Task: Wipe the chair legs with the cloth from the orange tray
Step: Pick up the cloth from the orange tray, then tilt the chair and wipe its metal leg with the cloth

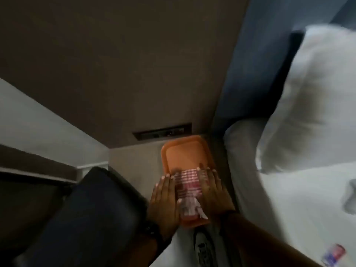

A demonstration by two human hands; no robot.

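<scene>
An orange tray [185,151] lies on a low surface beside the bed. A folded red-and-white checked cloth [187,191] rests in the tray's near half. My left hand [164,201] lies flat against the cloth's left side, fingers stretched forward. My right hand [212,191] presses flat on its right side. Both hands flank the cloth with fingers extended, not curled around it. A dark padded chair [92,214] stands to the left of the tray; its legs are out of sight.
A bed with white sheets [289,199] and a white pillow [316,97] fills the right side. A dark socket panel [162,131] sits in the brown wall behind the tray. A small red, white and blue packet [334,254] lies on the bed.
</scene>
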